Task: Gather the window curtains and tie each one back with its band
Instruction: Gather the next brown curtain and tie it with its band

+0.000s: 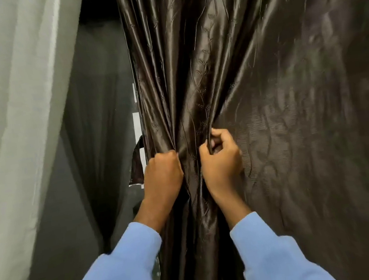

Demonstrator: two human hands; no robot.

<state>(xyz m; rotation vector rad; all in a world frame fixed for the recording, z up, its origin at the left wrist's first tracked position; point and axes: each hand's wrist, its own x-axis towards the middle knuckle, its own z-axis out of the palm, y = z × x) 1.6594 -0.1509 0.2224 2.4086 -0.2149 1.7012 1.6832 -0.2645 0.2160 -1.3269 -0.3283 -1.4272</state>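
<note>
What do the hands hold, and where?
Both grip the dark brown curtain: left hand near its left edge, right hand on a fold beside it.

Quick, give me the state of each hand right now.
Left hand: closed, gripping gathered folds of the dark brown curtain.
Right hand: closed, pinching a fold of the same curtain.

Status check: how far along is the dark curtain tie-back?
Nothing looks tied yet. The left hand and right hand each grip folds of the dark curtain, partly gathered; its right side hangs spread. Left to do: finish gathering, wrap the band hanging loose beside the left hand. No band shows on the white sheer curtain.
</note>
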